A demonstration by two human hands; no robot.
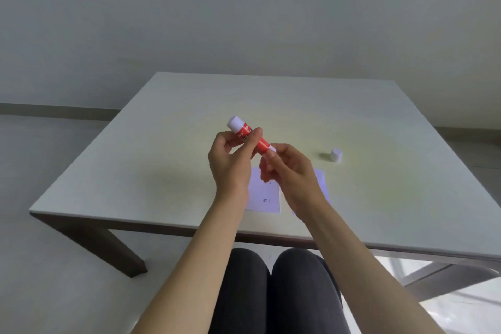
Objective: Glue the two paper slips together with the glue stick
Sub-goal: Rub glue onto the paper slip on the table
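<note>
- Left hand pinches the glue stick mid-barrel; right hand pinches its lower end.
- Stick slants up-left, raised over the table.
- Two paper slips lie directly beneath both hands; cap stands to the right.

cap right of slips

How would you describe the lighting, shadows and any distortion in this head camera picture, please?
Head view: soft, even light with a faint yellowish cast on the table; the cap throws a small dim shadow to its left; the wide-angle lens bows the table's edges; both hands and the glue stick look slightly soft, and the paper slips show washed-out, unreadable print.
</note>
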